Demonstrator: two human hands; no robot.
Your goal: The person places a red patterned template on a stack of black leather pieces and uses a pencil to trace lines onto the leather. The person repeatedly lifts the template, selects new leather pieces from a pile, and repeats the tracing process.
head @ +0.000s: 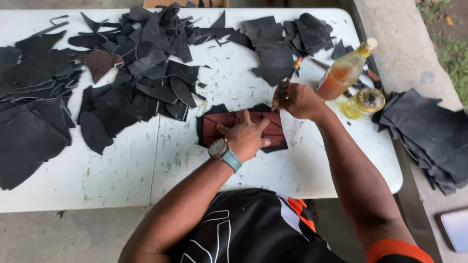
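While the left hand (247,136) lay spread flat on the reddish-brown flat template (239,127), pinning it over a dark leather sheet (273,146) on the white counter (122,170), the right hand (298,101) pinched a slim dark cutting tool (288,78) at the template's far edge. The leather looked light, limp and prone to sliding, best held by pressing down near the cut line.

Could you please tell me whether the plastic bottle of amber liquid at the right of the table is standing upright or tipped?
Tipped: the plastic bottle of amber liquid leans, its yellow cap toward the table's far right corner and its base near the right hand.
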